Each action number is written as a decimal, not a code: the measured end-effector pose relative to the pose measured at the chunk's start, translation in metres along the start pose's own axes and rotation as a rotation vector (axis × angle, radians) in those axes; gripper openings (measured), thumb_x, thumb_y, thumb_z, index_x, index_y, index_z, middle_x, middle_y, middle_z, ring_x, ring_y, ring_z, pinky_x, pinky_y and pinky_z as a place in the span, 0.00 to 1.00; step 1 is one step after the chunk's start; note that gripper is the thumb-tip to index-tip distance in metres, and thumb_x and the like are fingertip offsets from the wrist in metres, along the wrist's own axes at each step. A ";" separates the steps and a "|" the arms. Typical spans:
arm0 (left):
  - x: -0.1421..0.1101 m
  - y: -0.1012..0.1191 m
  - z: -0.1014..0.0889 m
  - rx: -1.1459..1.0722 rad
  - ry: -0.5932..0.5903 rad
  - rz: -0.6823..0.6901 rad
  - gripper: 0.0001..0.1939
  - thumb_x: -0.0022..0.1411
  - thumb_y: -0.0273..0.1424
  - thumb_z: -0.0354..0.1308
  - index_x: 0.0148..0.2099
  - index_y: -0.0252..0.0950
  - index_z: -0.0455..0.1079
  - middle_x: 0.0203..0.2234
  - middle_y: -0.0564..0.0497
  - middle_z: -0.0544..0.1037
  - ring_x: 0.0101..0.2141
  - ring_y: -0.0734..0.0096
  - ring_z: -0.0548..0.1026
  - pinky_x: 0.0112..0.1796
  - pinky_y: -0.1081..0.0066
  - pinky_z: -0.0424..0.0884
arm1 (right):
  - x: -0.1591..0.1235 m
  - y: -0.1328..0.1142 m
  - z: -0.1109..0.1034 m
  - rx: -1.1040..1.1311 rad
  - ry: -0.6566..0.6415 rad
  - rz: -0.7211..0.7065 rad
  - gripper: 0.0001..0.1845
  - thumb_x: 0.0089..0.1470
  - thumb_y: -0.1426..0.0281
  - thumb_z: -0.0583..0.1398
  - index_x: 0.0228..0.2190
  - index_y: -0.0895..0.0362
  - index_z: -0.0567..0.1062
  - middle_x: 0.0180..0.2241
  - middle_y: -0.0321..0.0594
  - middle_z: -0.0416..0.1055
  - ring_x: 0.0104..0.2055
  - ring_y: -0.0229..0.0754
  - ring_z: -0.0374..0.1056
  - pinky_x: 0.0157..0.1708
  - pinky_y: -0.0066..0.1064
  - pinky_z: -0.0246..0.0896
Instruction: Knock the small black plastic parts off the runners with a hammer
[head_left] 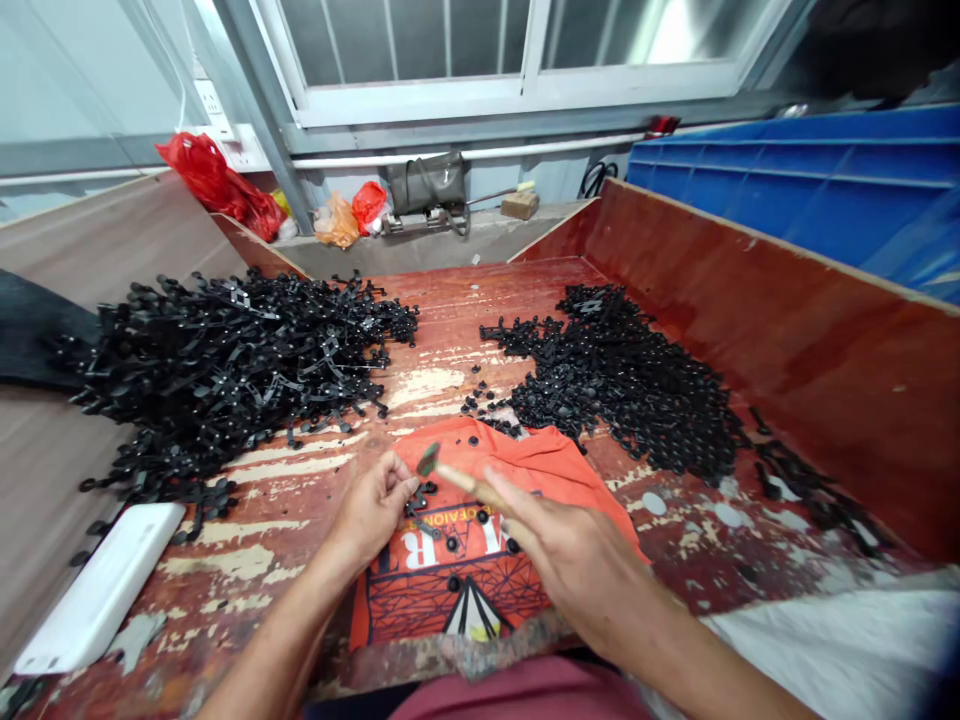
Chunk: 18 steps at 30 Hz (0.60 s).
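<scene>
Head camera: at lower centre, the left hand pinches a small black jointed part on orange printed cloth; the right hand, to its right, grips a wooden-handled tool.

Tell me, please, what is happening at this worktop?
A person is working with small black parts on an orange cloth. The right hand holds a wooden-handled tool, its dark head blurred, close to the left hand. The left hand seems to pinch a black part on the cloth. One heap of black parts lies to the left and another heap to the right, with a few loose pieces between.
</scene>
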<state>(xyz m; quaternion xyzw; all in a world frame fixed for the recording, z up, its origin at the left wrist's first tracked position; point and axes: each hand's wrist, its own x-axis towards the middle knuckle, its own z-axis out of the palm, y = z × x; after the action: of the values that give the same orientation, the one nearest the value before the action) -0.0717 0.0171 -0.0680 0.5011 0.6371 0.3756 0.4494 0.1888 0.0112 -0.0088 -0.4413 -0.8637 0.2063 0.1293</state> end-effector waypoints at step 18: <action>0.015 0.069 -0.010 -0.188 -0.066 -0.016 0.20 0.48 0.41 0.69 0.41 0.36 0.73 0.23 0.57 0.70 0.17 0.81 0.63 0.20 0.77 0.58 | -0.001 0.054 -0.024 0.169 0.221 0.217 0.25 0.68 0.64 0.49 0.64 0.45 0.61 0.57 0.37 0.71 0.53 0.48 0.73 0.49 0.41 0.71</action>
<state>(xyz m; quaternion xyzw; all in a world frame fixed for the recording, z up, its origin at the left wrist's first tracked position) -0.0618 0.0461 -0.0033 0.4638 0.5878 0.4133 0.5182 0.2376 0.0453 -0.0129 -0.5393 -0.7712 0.2414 0.2371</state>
